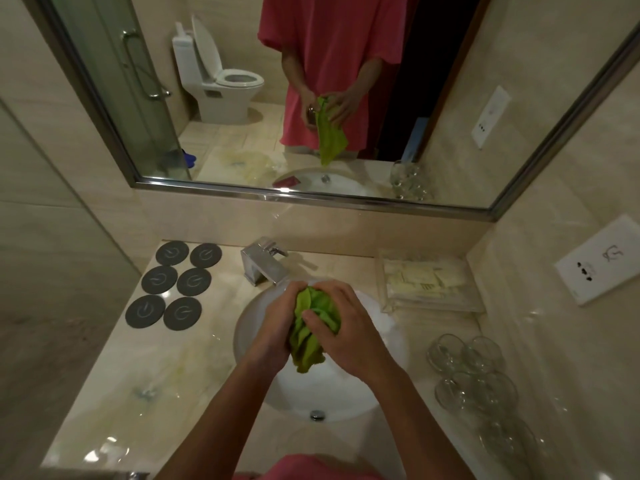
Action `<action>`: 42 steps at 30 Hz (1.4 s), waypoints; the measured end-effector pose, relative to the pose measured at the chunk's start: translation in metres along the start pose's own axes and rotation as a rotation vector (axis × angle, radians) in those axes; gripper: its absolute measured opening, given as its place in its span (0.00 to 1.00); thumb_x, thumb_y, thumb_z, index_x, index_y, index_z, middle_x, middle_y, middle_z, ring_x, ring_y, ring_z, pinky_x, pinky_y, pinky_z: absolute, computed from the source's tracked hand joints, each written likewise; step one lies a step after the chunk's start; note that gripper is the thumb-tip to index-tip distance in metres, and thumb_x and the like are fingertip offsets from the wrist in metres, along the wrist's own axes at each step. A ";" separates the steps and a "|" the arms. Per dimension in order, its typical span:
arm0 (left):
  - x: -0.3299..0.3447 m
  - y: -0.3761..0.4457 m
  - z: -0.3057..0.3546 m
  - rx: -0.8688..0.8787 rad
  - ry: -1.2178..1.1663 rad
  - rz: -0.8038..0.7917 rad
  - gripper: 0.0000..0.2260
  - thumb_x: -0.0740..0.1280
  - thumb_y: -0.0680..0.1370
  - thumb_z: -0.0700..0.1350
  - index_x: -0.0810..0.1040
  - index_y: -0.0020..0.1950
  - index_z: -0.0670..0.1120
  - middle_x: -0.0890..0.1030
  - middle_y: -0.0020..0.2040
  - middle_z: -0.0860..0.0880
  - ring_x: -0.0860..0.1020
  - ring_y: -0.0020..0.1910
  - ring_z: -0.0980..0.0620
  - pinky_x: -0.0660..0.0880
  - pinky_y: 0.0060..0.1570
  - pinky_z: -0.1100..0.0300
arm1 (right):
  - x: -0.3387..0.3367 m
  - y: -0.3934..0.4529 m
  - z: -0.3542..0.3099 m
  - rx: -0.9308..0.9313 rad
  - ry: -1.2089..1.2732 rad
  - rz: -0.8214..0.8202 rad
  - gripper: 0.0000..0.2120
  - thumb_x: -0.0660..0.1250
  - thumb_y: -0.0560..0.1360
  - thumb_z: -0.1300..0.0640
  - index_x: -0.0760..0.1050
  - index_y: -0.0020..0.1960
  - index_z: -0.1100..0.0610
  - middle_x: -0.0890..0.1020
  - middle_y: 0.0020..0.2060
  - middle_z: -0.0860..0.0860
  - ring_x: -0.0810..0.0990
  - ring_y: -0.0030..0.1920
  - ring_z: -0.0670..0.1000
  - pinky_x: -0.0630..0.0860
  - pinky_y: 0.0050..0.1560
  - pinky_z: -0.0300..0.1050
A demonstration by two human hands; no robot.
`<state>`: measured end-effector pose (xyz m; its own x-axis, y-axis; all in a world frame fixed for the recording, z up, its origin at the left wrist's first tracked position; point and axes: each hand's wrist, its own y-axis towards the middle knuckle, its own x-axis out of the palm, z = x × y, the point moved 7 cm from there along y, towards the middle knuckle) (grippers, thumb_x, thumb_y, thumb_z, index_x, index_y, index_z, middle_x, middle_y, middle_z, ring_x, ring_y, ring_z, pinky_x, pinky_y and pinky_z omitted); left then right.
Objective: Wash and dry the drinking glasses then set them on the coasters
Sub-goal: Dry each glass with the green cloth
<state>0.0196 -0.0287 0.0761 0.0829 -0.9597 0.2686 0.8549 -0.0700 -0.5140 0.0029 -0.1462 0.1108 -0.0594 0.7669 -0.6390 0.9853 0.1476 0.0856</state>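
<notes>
**Drying a glass over the basin**

While both my hands are bunched round the green cloth (313, 327), I work over the sink (381, 327) so any drips fall into the bowl rather than onto the bench (166, 368). My left hand (277, 327) curls round the cloth from the left, and my right hand (343, 327) presses in from the other side with its thumb laid across the folds. From above I cannot see a glass inside the cloth; the mirror (242, 140) shows something small and glassy in one hand beside it, so I judge I am drying one.

Other glasses (474, 375) stand clustered on the bench to my right, close enough to reach, and whether they are washed I cannot tell. Six dark coasters (176, 284) lie in two columns at the back left, all bare, well clear of the basin, which keeps them dry until a glass is ready. Behind the sink stands the tap (265, 261).
</notes>
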 end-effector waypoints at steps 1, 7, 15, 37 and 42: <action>0.000 -0.001 0.003 0.018 0.024 0.014 0.15 0.65 0.80 0.53 0.82 0.52 0.42 0.86 0.43 0.43 0.85 0.40 0.49 0.80 0.36 0.57 | 0.001 0.000 0.004 0.011 0.090 0.034 0.23 0.62 0.76 0.34 0.70 0.66 0.42 0.72 0.62 0.40 0.74 0.62 0.43 0.75 0.63 0.49; 0.003 -0.010 0.020 0.189 0.188 0.102 0.18 0.64 0.80 0.58 0.80 0.54 0.44 0.84 0.47 0.44 0.84 0.42 0.51 0.77 0.31 0.67 | 0.009 0.000 0.019 0.161 0.533 0.278 0.15 0.68 0.74 0.34 0.74 0.55 0.39 0.82 0.47 0.45 0.84 0.48 0.49 0.83 0.47 0.52; -0.008 -0.006 0.027 0.314 0.215 0.162 0.16 0.63 0.81 0.55 0.82 0.50 0.44 0.84 0.46 0.43 0.83 0.49 0.43 0.81 0.51 0.47 | 0.012 0.012 0.006 0.158 0.514 0.078 0.22 0.72 0.71 0.33 0.71 0.59 0.41 0.81 0.51 0.47 0.83 0.49 0.47 0.82 0.46 0.41; 0.012 -0.021 0.058 0.848 0.724 -0.063 0.16 0.52 0.82 0.59 0.73 0.51 0.49 0.78 0.45 0.50 0.77 0.43 0.51 0.75 0.44 0.54 | -0.003 0.005 0.011 0.285 0.836 -0.012 0.22 0.69 0.72 0.40 0.76 0.59 0.53 0.85 0.50 0.54 0.85 0.50 0.51 0.82 0.51 0.46; 0.007 0.009 0.048 0.414 0.558 -0.171 0.21 0.54 0.81 0.60 0.75 0.49 0.44 0.80 0.45 0.42 0.80 0.47 0.46 0.77 0.51 0.49 | -0.015 0.005 0.003 -0.037 0.465 0.072 0.23 0.77 0.71 0.46 0.72 0.62 0.45 0.80 0.53 0.43 0.81 0.54 0.47 0.79 0.52 0.42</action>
<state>0.0524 -0.0232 0.1122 -0.2497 -0.9483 -0.1959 0.9658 -0.2294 -0.1208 0.0087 -0.1587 0.1190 -0.0652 0.9731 -0.2208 0.9837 0.0998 0.1494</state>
